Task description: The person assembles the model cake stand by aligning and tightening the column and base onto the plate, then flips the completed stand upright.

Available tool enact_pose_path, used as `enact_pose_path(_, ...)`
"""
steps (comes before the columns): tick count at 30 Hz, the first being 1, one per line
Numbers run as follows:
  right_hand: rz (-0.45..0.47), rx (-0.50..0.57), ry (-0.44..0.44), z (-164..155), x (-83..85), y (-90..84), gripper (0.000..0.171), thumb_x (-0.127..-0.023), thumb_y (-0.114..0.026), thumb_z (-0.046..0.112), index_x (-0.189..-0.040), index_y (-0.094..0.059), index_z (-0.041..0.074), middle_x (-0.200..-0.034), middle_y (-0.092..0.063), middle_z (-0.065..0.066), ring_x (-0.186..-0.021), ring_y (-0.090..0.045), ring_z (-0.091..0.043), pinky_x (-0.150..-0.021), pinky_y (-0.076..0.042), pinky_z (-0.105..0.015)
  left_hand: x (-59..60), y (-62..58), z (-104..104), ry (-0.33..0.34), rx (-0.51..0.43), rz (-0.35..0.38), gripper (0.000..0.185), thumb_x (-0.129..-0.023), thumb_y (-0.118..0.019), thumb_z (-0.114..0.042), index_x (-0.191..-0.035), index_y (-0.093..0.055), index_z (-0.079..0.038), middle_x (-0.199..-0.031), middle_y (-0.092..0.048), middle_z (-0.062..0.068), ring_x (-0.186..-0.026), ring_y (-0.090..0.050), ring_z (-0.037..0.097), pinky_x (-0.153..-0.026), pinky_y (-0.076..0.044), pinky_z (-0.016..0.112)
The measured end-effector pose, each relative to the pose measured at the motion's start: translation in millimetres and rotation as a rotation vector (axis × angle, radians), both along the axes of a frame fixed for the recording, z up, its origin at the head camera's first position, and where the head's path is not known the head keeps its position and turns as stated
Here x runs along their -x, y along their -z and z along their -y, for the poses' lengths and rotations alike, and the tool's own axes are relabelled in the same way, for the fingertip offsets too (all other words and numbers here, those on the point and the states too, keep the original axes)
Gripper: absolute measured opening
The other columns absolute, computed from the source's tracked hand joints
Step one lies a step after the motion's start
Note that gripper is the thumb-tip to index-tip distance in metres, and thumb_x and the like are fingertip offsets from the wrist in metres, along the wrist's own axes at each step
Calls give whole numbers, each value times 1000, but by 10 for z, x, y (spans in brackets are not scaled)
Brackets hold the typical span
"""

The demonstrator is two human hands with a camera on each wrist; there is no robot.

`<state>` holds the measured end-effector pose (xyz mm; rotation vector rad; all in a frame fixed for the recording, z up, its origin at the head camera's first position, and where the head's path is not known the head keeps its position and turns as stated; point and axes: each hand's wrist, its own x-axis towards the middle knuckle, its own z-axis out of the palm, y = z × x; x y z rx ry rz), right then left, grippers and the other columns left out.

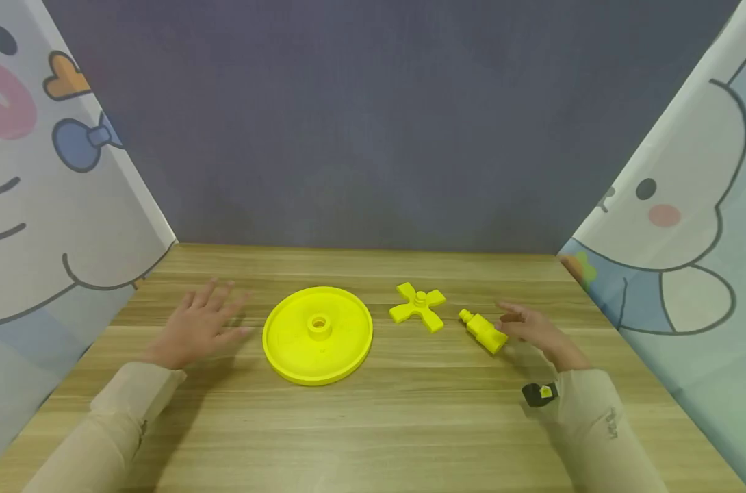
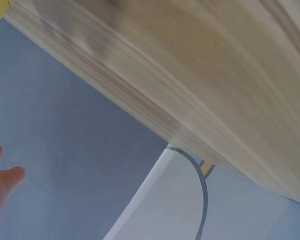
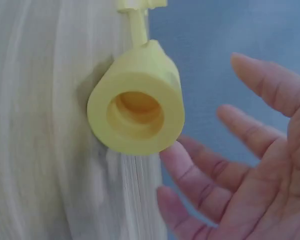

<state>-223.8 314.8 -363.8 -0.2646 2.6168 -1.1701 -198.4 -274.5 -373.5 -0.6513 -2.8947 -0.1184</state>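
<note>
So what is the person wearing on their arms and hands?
Both arms have long beige sleeves, the left sleeve and the right sleeve, each ending at the wrist. The left hand and right hand are bare, with no gloves. A small black gadget with a yellow spot sits at the right wrist.

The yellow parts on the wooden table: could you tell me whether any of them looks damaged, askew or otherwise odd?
Nothing stands out. The disc lies flat, the cross-shaped piece sits beside it, and the hollow handle piece lies on its side by the open right hand. No cracks or breaks show. The left hand is held open left of the disc.
</note>
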Motion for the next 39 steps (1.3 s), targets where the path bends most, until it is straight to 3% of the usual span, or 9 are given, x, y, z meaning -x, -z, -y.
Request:
enact_pose_path(4, 132, 35, 54, 0, 21, -8, 70, -96, -59, 28, -147, -25, -6, -138, -41, -35, -112, -53, -41, -90, -44, -56, 12, 15, -42, -1, 18, 31, 69, -94, -49, -55, -145, -42, -9, -148, -31, 29, -137, -17, 52, -102, -16, 73)
enact_pose_path(14, 253, 10, 111, 1, 142, 45, 75, -92, -63, 30, -148, -25, -3, -136, -46, -28, -103, -51, -29, -87, -45, -47, 16, -6, -173, 51, 24, 93, 71, -91, -52, -58, -143, -45, -11, -145, -39, 25, -135, -23, 53, -102, -22, 70)
enact_pose_path(21, 273, 4, 104, 52, 181, 47, 77, -90, -66, 28, -148, -26, -3, -120, -53, -21, -89, -47, -24, -81, -44, -43, -3, 20, -258, 83, 45, 115, 68, -90, -53, -59, -139, -51, -12, -143, -44, 21, -134, -27, 51, -101, -25, 70)
enact_pose_path(30, 271, 8, 107, 92, 193, 52, 76, -85, -71, 21, -146, -32, -1, -118, -61, -17, -88, -54, -23, -73, -44, -38, -21, 42, -358, 123, 77, 128, 65, -89, -55, -57, -135, -56, -10, -142, -46, 21, -132, -32, 51, -98, -30, 69)
enact_pose_path(39, 286, -5, 122, 108, 187, 71, 75, -84, -73, 22, -146, -35, 2, -133, -48, -30, -112, -51, -41, -83, -47, -52, -16, 91, -382, 127, 89, 166, 69, -89, -54, -59, -136, -54, -9, -142, -46, 20, -133, -30, 51, -99, -28, 70)
